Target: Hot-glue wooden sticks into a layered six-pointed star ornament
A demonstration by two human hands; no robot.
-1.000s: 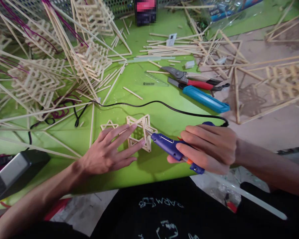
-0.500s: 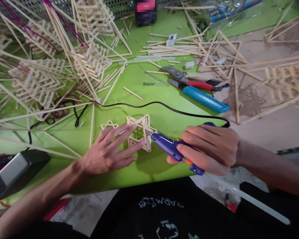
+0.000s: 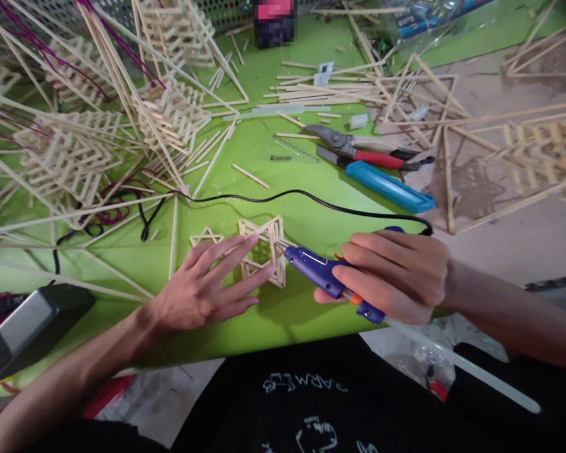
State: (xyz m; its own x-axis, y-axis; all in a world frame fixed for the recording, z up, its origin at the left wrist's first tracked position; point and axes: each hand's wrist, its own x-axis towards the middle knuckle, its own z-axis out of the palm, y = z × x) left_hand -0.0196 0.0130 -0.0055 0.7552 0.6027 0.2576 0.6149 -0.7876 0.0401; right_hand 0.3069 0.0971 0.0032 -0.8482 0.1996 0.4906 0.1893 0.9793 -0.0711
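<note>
My right hand is wrapped round a blue glue gun, with a long clear glue stick sticking out of its back end. The nozzle touches or nearly touches the right side of a small star-shaped frame of wooden sticks. Spread flat, my left hand rests its fingertips on that frame's left and lower parts. A second small stick star lies just beyond the left hand, partly covered by its fingers.
A black cord crosses the green table. Pruning shears and a blue-handled cutter lie at right of centre. Stacked stick structures crowd the left; loose sticks lie at the back. A dark box-like object stands front left.
The glue gun and my right hand have shifted very slightly to the left and up. My left hand stays in place on the stick frame.
</note>
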